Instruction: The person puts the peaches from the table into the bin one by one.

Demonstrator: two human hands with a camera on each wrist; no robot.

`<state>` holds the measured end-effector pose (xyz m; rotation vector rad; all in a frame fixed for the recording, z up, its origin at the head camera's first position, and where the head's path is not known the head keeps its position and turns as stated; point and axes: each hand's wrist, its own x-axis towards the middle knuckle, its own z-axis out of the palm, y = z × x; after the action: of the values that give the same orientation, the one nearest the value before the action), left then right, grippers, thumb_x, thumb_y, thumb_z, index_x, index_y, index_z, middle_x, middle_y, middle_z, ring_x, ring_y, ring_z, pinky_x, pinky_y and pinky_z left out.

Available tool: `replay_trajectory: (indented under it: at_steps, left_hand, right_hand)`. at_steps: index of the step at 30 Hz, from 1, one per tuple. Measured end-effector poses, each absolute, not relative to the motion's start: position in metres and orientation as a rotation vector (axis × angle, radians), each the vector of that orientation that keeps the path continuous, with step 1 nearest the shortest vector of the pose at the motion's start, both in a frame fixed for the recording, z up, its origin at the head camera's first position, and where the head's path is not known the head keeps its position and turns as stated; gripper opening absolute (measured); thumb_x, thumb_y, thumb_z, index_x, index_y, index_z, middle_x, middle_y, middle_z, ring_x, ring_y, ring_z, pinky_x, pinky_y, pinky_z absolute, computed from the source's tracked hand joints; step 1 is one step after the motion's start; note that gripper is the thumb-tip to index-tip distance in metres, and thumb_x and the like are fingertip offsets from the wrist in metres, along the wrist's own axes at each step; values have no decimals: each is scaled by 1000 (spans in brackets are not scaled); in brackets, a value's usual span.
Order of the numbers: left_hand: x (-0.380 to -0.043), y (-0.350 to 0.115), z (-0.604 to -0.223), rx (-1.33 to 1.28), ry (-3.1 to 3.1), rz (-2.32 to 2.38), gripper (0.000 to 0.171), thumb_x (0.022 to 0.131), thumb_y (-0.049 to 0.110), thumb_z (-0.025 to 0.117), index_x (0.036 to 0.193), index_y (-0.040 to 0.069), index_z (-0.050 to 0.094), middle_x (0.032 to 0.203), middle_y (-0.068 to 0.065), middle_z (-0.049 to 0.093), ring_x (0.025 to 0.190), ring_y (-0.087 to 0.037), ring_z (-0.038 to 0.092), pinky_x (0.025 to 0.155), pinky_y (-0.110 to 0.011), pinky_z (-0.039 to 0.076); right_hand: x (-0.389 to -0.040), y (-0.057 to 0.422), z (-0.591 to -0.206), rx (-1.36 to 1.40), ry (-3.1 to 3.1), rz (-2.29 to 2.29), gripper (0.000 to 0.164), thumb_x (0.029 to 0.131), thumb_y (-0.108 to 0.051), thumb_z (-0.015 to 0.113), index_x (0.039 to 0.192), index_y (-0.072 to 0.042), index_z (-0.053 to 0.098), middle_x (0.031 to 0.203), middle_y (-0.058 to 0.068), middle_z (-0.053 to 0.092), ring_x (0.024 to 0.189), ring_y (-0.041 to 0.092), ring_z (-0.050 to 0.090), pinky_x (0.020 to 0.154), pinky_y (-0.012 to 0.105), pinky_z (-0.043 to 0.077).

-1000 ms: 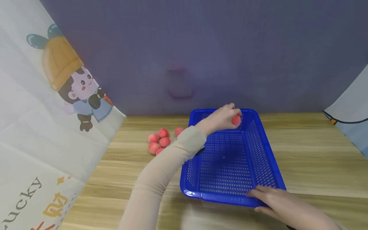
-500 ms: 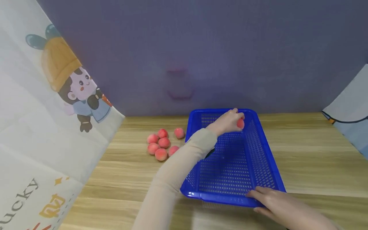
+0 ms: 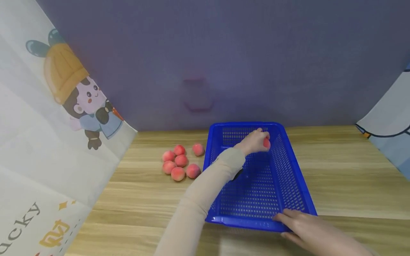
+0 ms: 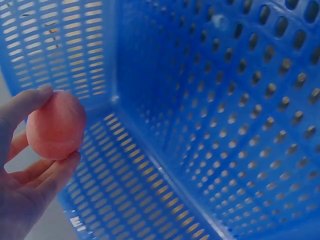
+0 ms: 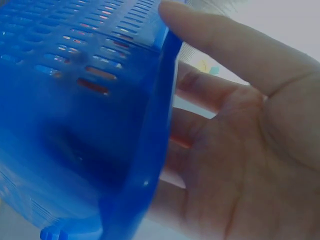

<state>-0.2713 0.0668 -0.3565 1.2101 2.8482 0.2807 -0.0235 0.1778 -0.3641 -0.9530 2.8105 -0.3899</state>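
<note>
My left hand [image 3: 252,143] reaches over the far part of a blue perforated plastic basket [image 3: 246,221]. It grips a round pink-red peach [image 4: 57,125], thumb on one side and fingers curled round the other. Below the peach in the left wrist view are the slotted floor and walls. At the basket's near right corner, my right hand [image 3: 299,227] holds the rim [image 5: 159,107], its thumb over the edge and its fingers on the outer side. Several more peaches [image 3: 178,174] lie in a loose group on the table, left of the basket.
The wood-grain table [image 3: 134,209] bears the basket and runs back to a dark blue-grey wall panel [image 3: 243,64]. A white printed cloth [image 3: 41,142] with a cartoon figure hangs at the left. Another pale cloth with a black line [image 3: 390,113] stands at the right.
My left hand, with the peach, has come slightly nearer and lower inside the basket. Peaches that the left sleeve covered now show. My right hand stays at the rim.
</note>
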Motion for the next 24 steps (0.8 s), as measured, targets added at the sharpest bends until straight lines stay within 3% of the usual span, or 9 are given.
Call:
replay_trajectory:
  at_steps: [10, 24]
  left_hand:
    - [-267, 64, -378, 1104, 2869, 337, 42, 75, 27, 68, 112, 13, 56, 103, -2, 52, 83, -8, 51, 63, -12, 41]
    - [-259, 68, -404, 1066, 2919, 318, 45, 76, 30, 68, 116, 14, 54, 107, -3, 53, 89, -10, 55, 74, -15, 44]
  right_hand:
    - [-15, 166, -366, -995, 2861, -363, 32, 78, -27, 63, 104, -8, 59, 94, 12, 62, 81, 30, 61, 63, 42, 50]
    - [-3, 158, -369, -979, 2857, -375, 31, 78, -27, 63, 103, -8, 59, 93, 11, 62, 79, 30, 61, 62, 42, 50]
